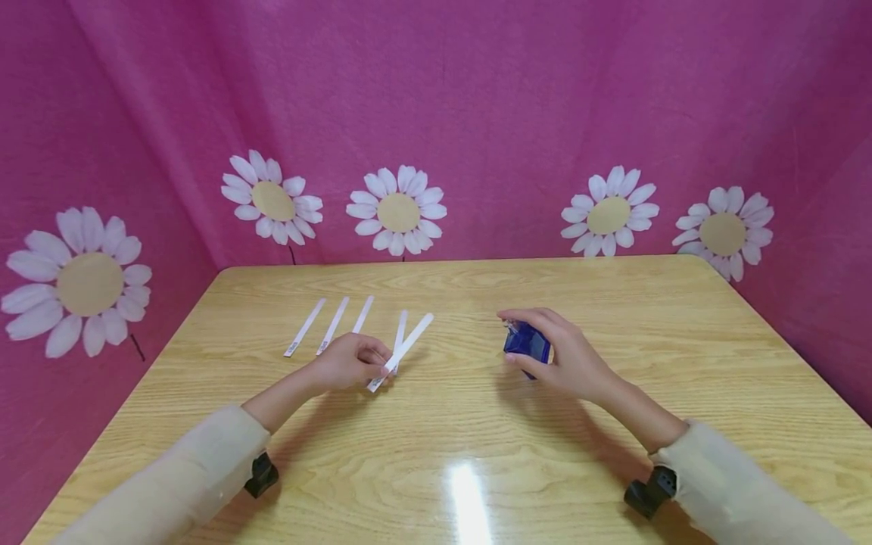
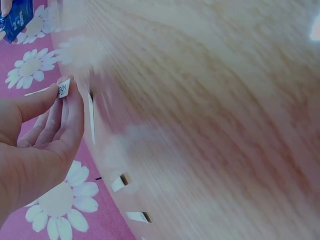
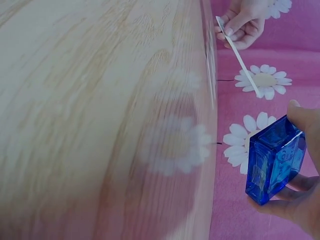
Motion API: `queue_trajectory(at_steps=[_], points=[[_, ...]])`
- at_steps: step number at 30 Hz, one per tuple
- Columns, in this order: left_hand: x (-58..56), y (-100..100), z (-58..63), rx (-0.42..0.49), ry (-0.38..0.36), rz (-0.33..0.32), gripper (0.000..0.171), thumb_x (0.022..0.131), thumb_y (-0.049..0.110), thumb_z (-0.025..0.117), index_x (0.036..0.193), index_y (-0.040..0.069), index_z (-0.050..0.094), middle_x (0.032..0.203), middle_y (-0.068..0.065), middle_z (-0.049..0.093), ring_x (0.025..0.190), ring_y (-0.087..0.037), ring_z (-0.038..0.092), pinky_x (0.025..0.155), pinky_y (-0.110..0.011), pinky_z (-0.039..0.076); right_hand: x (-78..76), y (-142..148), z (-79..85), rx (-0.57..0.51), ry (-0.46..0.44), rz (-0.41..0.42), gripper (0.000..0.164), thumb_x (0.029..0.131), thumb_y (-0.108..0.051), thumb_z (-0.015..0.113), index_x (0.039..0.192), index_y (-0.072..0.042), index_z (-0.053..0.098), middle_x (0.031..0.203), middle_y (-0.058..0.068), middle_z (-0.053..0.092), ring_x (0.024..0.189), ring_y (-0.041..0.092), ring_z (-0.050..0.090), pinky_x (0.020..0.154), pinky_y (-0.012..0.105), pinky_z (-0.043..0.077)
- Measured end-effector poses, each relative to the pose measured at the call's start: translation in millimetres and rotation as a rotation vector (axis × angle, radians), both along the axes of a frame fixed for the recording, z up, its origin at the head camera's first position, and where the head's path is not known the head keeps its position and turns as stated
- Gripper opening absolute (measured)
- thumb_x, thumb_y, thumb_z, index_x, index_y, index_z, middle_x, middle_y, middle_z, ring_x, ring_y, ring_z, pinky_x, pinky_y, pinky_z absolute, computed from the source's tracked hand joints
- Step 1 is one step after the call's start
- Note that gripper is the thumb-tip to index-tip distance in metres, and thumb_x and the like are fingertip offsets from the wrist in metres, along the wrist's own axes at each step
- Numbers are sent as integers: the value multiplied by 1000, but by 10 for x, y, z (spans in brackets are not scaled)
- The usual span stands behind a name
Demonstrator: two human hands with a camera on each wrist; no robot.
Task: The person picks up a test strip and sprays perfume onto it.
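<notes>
So your left hand is pinching a flat, white, papery strip, print on its near end too tiny to read. Four loose strips lie just past that hand and leftward on the woodgrain desk. Your right hand grips a glossy, boxy blue bottle, lettering illegible.

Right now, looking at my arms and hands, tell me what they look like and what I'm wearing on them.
Your left hand and right hand are bare, with no gloves. The left sleeve and right sleeve are plain cream, ending short of the wrists. A small, blocky black left wrist camera and matching right wrist camera sit by the cuffs.
</notes>
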State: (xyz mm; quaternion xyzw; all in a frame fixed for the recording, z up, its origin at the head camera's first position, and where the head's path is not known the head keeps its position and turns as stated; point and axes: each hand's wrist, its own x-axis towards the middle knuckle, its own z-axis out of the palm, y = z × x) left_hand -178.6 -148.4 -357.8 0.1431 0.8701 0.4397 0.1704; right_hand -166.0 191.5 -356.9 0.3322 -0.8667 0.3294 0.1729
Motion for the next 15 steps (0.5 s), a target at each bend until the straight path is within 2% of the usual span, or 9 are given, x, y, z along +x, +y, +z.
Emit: queue_trajectory(at_steps=[6, 15], points=[[12, 50, 73, 3, -34, 5, 18, 87, 0, 65, 104, -7, 64, 95, -20, 74, 70, -7, 67, 61, -21, 55, -16, -52, 16, 5, -6, 14, 54, 82, -19, 76, 132, -19, 56, 128, 6, 61, 114, 24, 58, 86, 43, 57], [4, 108, 113, -5, -9, -26, 19, 86, 0, 66, 104, -7, 64, 94, -20, 74, 78, -18, 73, 60, -21, 54, -1, -157, 55, -3, -37, 24, 53, 83, -21, 75, 132, -20, 55, 128, 7, 60, 114, 25, 58, 84, 43, 58]])
